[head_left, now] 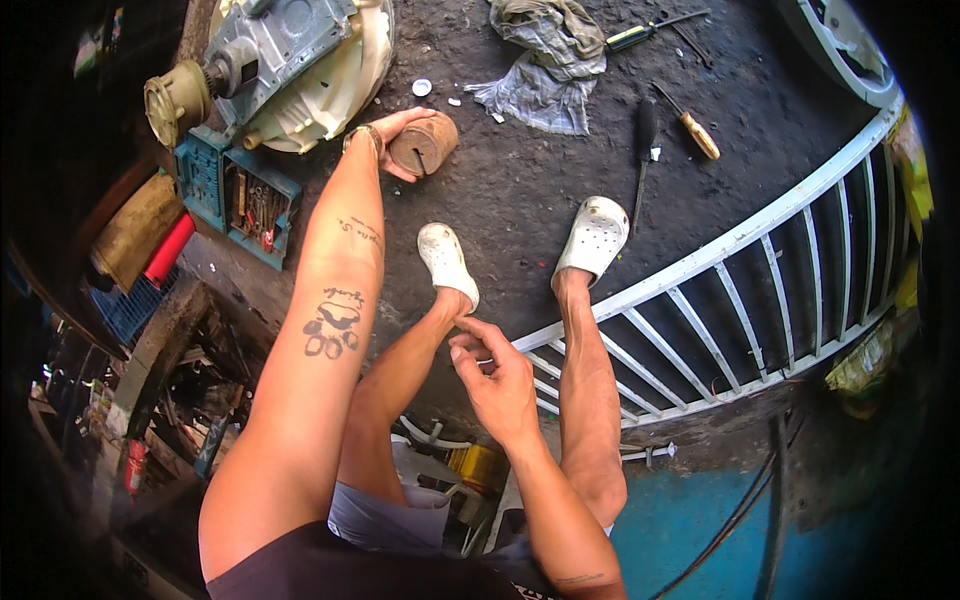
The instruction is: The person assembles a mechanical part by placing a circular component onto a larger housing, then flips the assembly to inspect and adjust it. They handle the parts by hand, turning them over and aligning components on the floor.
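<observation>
My left hand [392,135] reaches forward, its fingers wrapped round a rusty brown cylinder [424,145] with a dark slot in its near face. The cylinder is on or just above the dark ground; I cannot tell which. Nearer to me, my right hand [497,380] hangs between my legs with loosely curled, parted fingers and nothing visible in it. A small white cap [421,87] lies beyond the cylinder. Left of it stands a cream tub-like machine part [335,85] with a grey metal plate [285,45] on it.
An opened teal toolbox [290,225] with several tools sits left. Screwdrivers with a yellow-black handle [630,37], a black handle [646,122] and a tan handle [700,136] lie right, near a grey rag [540,95]. A white metal railing [690,265] curves along the right.
</observation>
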Available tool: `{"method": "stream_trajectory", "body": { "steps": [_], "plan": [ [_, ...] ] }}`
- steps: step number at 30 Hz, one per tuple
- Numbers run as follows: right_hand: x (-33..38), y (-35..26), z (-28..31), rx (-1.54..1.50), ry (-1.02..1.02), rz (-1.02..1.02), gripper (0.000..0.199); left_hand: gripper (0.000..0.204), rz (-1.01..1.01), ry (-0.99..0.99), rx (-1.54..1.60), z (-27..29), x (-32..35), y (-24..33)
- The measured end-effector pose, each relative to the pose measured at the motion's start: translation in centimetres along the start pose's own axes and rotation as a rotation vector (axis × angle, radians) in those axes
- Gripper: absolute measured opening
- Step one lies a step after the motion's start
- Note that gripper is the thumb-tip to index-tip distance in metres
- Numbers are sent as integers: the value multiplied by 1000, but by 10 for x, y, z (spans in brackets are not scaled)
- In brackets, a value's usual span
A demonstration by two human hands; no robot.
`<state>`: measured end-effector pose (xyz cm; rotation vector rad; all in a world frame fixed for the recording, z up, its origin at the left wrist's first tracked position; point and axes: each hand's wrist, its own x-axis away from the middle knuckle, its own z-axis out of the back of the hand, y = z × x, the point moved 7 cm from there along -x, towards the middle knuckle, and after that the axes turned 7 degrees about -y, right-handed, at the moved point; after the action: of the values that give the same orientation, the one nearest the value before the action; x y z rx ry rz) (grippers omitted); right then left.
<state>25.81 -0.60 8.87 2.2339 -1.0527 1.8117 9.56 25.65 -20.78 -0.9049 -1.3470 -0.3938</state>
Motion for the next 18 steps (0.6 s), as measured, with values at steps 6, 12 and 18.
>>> {"method": "stream_trajectory", "body": {
  "steps": [6, 12, 18],
  "plan": [
    [-5, 5, -11, 68, -45, -62, 38, 80, -154, -276, 626, -34, -24, -40],
    [-11, 11, -20, 51, -35, -118, 35, 80, -170, -334, 679, -36, -25, -44],
    [-13, 24, -25, -23, -57, -127, 36, 92, -155, -283, 604, -26, -29, -60]
  ]
}}
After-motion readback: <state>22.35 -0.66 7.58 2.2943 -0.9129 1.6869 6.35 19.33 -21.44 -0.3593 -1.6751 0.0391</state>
